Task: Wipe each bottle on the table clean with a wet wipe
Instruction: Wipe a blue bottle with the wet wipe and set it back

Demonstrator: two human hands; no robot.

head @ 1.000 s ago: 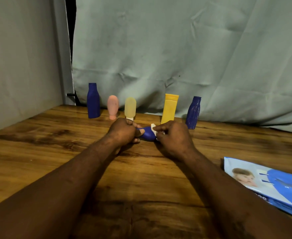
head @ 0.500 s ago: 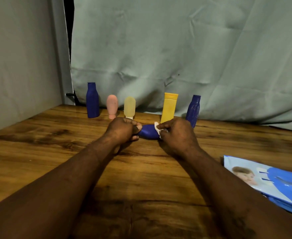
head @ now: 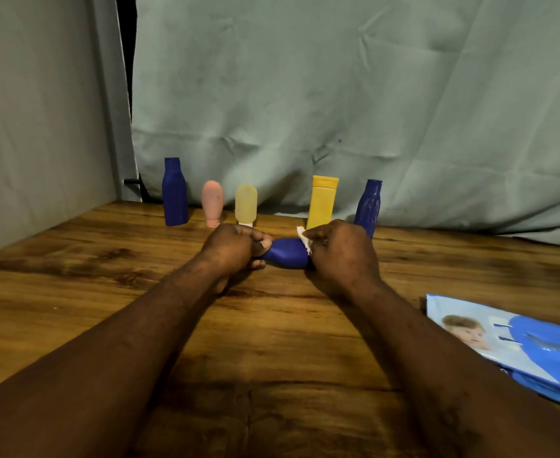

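Here we show the wiping step on one bottle. The left hand (head: pixel 230 247) is clenched around one end of a small blue bottle (head: pixel 287 257), which lies on its side between the two hands, low over the wooden table (head: pixel 74 276). We cannot tell whether it touches the wood. The right hand (head: pixel 339 252) is curled around the bottle's other end with a white wet wipe (head: pixel 303 236) pinched against it; only a crumpled corner of the wipe shows above the knuckles.

Five more containers stand upright in a row at the back: a dark blue bottle (head: pixel 174 193), a pink tube (head: pixel 212 203), a pale yellow tube (head: pixel 246 203), a yellow tube (head: pixel 321 203) and a ribbed blue bottle (head: pixel 368 206). The wipes pack (head: pixel 519 345) lies flat at the right, well apart from the hands.

We judge two hazards from this position. The hands work close in front of the row — a wide twist could tip over the yellow tube or the ribbed blue bottle. The damp, smooth bottle could also slip from the left hand's grip, and the bunched wipe may leave parts of the surface uncleaned.
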